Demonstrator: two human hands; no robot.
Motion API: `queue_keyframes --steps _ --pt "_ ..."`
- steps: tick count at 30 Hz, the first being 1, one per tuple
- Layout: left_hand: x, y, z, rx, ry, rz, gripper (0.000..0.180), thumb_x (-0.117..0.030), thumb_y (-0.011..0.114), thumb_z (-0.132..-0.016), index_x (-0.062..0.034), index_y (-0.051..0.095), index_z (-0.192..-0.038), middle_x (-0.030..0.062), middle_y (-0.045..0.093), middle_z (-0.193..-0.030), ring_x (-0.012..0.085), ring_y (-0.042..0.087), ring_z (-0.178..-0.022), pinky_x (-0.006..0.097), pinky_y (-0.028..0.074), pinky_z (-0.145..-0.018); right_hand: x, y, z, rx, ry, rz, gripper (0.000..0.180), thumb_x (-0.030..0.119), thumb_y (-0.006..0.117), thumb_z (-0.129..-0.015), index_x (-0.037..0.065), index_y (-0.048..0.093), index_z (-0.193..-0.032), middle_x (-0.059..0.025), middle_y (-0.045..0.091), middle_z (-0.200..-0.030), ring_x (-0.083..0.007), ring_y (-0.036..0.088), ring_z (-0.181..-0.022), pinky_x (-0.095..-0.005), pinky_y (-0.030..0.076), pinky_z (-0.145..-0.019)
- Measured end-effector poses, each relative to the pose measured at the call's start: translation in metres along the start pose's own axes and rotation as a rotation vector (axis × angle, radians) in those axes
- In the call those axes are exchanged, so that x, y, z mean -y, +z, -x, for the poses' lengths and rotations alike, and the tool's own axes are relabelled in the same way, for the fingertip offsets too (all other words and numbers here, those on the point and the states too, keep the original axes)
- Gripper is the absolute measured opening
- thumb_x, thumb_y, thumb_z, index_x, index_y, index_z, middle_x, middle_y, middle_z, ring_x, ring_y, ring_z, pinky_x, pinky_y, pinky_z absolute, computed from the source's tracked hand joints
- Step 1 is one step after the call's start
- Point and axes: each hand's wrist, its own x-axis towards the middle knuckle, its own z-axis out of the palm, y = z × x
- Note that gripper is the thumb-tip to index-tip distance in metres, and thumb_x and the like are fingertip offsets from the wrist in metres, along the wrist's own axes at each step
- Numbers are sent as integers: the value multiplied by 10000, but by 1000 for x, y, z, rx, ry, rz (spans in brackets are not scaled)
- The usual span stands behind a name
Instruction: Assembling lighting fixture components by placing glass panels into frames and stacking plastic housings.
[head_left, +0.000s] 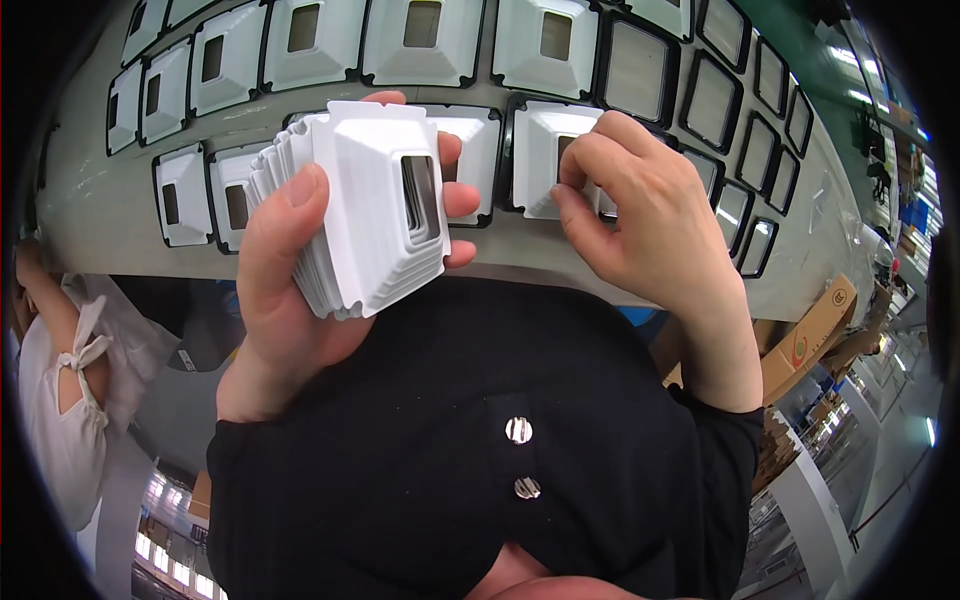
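Note:
My left hand (285,250) is wrapped round a thick stack of nested white plastic covers (372,215), held up tilted in front of the table. Each cover has sloped sides and a rectangular window, and the windows line up through the stack. To its right, my right hand (655,215) bends over another white cover (535,150) that lies on a black rectangular frame (518,104). Thumb and index finger come together at this cover's window, the other fingers curled above it. Part of the cover's right side is hidden by the hand.
More white covers (425,40) in black frames stand in rows along the grey table (110,215). Bare black frames (640,70) lie to the right. A cardboard box (810,335) is beyond the table's right end. At the left edge is another person's white sleeve (60,420).

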Motion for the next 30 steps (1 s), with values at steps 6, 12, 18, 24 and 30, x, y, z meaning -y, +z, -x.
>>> queue_keyframes --steps 6,12,18,24,30 --pt "-1 2 -2 -18 -24 -47 820 -501 490 -903 -6 175 -1477 268 419 -1355 359 564 -1150 532 545 -864 -4 7 0 -11 -12 -9 117 62 660 -754 31 547 -764 -86 515 -758 -256 548 -647 -352 451 -577" --pt "-1 2 -2 2 -27 -73 839 -500 495 -896 -4 155 -1480 271 418 -1355 359 567 -1151 538 548 -863 -3 10 0 -7 -5 21 142 92 663 -769 26 537 -767 -104 528 -787 -290 573 -684 -373 474 -608" --pt "0 7 3 11 -24 -69 836 -490 505 -896 -5 157 -1481 277 397 -1370 376 551 -1166 539 539 -875 -3 8 10 -102 36 -88 150 63 687 -753 38 544 -795 -92 543 -789 -269 575 -692 -358 472 -612" --pt "5 5 4 30 -19 -59 817 -474 515 -896 -6 180 -1475 284 392 -1373 377 551 -1164 527 539 -876 -12 12 35 -397 -35 47 196 24 712 -706 54 606 -868 -75 645 -918 -261 608 -799 -340 491 -689" --pt "5 11 2 44 -70 -125 805 -462 516 -895 0 192 -1469 299 403 -1370 371 576 -1130 501 548 -867 -9 32 40 -386 -99 140 310 47 736 -662 62 589 -934 -54 644 -1013 -248 610 -826 -342 489 -717"
